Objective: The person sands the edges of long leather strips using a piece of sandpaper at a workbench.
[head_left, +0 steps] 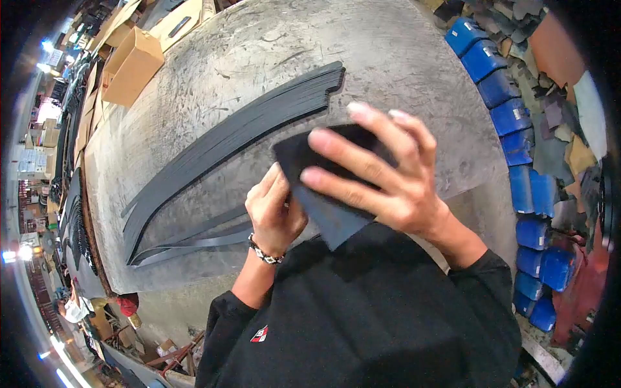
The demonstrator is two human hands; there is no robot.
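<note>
My left hand (277,210), with a beaded bracelet at the wrist, is closed at the lower left edge of a black, leather-like piece (336,223). Long thin dark strips (200,240) run from the table's left side to behind this hand. Whether they join the black piece is hidden. My right hand (394,174), slightly blurred, grips the piece from the right; its fingers reach across the front and the thumb is out of sight. Beyond both hands, a curved stack of long dark strips (226,142) lies on the grey table (401,52).
An open cardboard box (132,68) stands at the table's far left corner. Several blue plastic bins (511,116) line the right side, beside scattered leather scraps (553,119). Another person (79,307) is in the background at lower left.
</note>
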